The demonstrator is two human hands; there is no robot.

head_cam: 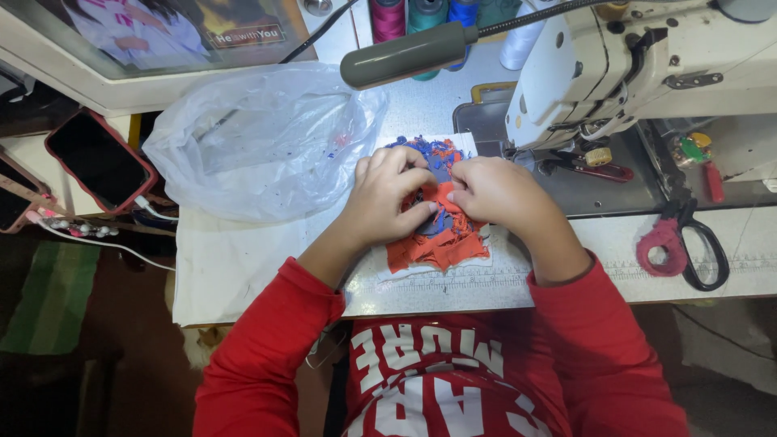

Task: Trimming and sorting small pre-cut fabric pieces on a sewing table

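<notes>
Left to right: plastic bag [263, 137] at ten o'clock of the hands. Left hand [388, 202] curled, fingers closed over the scrap pile [437, 239] — thumb pinching orange cloth. Right hand [498, 193] bunched at the pile's top; what it grips I cannot tell. Best kept low and gathered inward, so frayed bits don't scatter. Scissors [688, 239] lie at three o'clock.

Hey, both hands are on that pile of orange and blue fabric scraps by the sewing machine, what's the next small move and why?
Probably pinch one scrap free and lift it from the pile of orange and blue fabric scraps. The left hand and right hand both rest on the pile, fingertips curled in at its middle around a dark piece, so a grip seems nearly formed. What that piece is cannot be told.
</notes>
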